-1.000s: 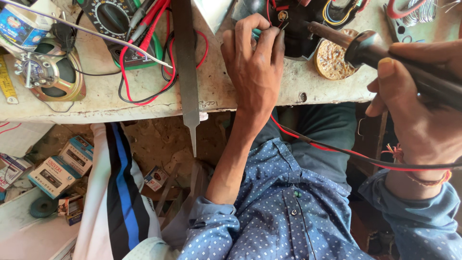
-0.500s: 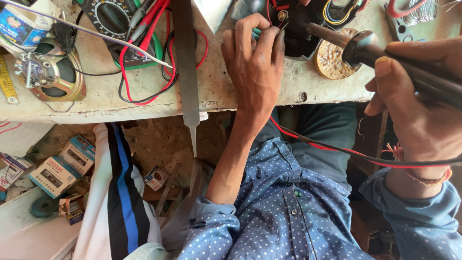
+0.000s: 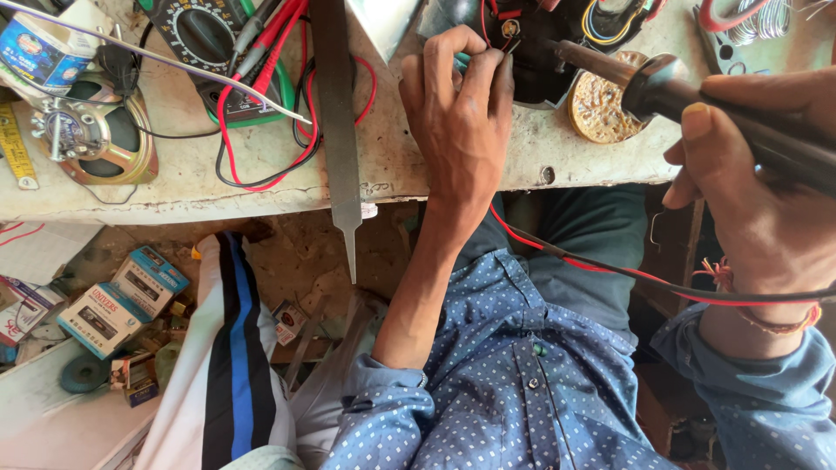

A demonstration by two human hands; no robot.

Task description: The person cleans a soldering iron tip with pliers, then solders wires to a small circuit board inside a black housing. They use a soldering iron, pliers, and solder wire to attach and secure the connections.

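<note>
My right hand (image 3: 766,191) grips the dark handle of a soldering iron (image 3: 697,100), its metal tip pointing left toward a black electronic part with coloured wires (image 3: 544,43) at the bench's far edge. My left hand (image 3: 461,122) rests on the worn white workbench (image 3: 261,183), its fingertips pinching something small and green beside that black part; what it is stays hidden under the fingers. A round tin of brownish flux (image 3: 596,109) sits just under the iron's shaft. A red and a black wire (image 3: 610,270) run from the bench across my lap.
A long flat metal file (image 3: 338,130) lies across the bench and overhangs its edge. Left of it are a multimeter with red and black leads (image 3: 222,52), a bare speaker (image 3: 87,135) and a small can (image 3: 39,52). Small cardboard boxes (image 3: 113,300) lie on the floor below.
The soldering iron in my right hand has dipped slightly lower and closer to the black part. My left hand stays in place.
</note>
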